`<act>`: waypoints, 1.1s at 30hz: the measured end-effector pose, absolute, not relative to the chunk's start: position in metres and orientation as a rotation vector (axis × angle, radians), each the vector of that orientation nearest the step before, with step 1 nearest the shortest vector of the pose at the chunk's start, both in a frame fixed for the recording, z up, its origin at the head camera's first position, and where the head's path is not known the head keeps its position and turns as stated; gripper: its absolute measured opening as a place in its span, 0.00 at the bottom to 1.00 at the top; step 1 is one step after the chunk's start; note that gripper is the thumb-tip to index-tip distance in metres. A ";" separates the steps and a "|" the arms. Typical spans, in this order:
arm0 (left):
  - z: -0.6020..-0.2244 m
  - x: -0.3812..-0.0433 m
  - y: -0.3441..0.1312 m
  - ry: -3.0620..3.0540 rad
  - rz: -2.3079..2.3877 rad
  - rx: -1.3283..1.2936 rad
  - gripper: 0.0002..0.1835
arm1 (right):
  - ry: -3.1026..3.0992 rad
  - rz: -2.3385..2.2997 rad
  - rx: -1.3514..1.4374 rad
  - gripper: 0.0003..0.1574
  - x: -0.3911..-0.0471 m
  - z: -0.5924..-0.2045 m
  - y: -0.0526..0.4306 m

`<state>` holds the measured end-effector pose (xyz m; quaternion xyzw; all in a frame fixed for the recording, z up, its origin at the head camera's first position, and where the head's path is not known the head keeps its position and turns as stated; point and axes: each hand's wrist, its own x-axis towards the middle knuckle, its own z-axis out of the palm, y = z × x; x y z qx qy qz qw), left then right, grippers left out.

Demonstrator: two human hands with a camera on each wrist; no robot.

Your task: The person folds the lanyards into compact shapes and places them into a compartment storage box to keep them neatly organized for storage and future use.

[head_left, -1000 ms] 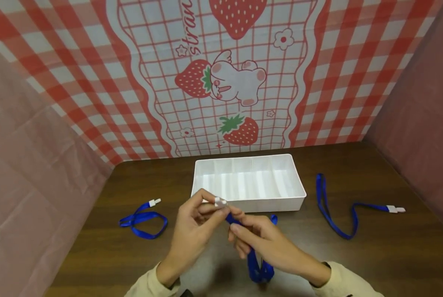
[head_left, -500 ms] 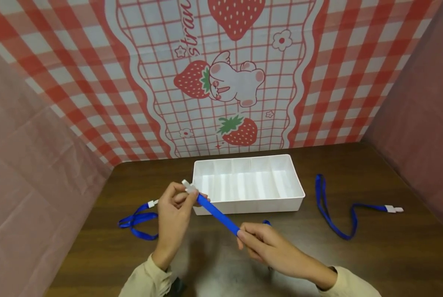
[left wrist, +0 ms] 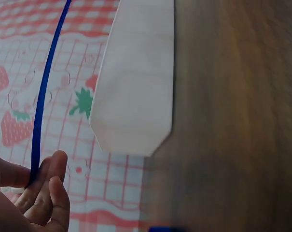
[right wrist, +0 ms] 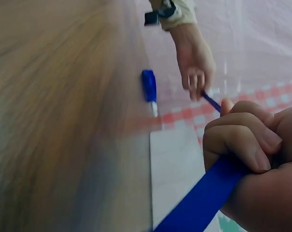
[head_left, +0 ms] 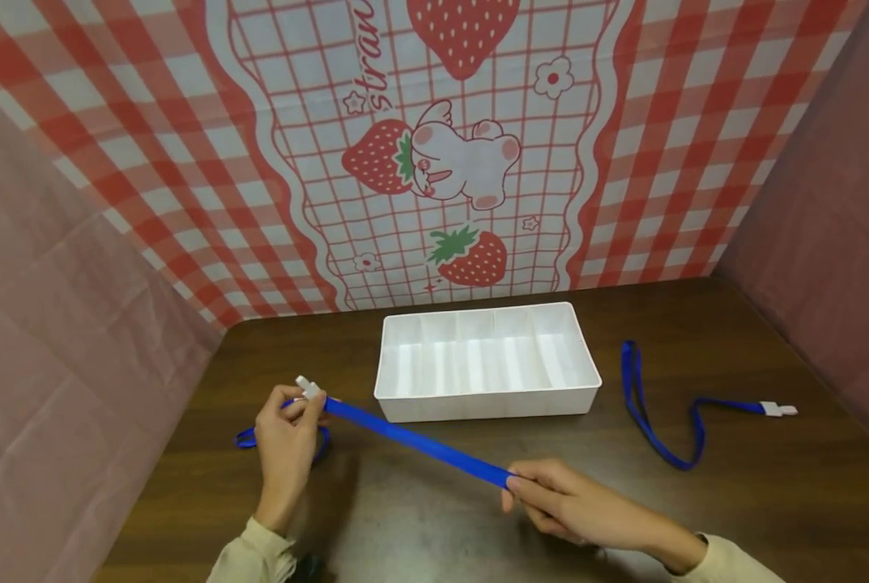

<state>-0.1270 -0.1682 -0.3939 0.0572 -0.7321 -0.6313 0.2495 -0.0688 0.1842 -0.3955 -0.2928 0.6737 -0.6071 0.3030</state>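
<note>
A blue lanyard (head_left: 419, 443) stretches taut between my two hands above the table. My left hand (head_left: 288, 433) pinches it by the white plastic clip (head_left: 308, 388) at its end, thumb against fingers. Lower and to the right, my right hand (head_left: 580, 502) grips the strap; in the right wrist view its curled fingers (right wrist: 237, 140) wrap the blue band, and a length of strap (right wrist: 199, 203) trails out below. Behind my left hand lies a second blue lanyard (head_left: 246, 438), partly hidden by it. A third lanyard (head_left: 638, 405) with a white clip (head_left: 778, 410) lies loosely bent on the right.
A white box (head_left: 488, 405) with several compartments stands at the back middle of the brown wooden table (head_left: 419, 518). Behind it hangs a red-checked strawberry cloth (head_left: 470, 162). Pink cloth (head_left: 77, 324) closes off both sides.
My hands have drawn apart, the left moving left and the right moving right and nearer. The lanyard, bunched up a second ago, now runs straight between them.
</note>
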 end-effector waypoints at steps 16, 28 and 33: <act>-0.404 -0.113 -0.182 -2.051 -1.723 0.248 0.08 | 1.853 -1.722 -0.826 0.15 -0.060 -0.414 0.215; -0.399 -0.112 -0.188 -1.975 -1.774 0.179 0.08 | 2.333 -1.577 -0.840 0.11 -0.060 -0.414 0.213; -0.399 -0.111 -0.191 -1.989 -1.743 0.176 0.07 | 2.305 -1.574 -0.846 0.07 -0.059 -0.418 0.214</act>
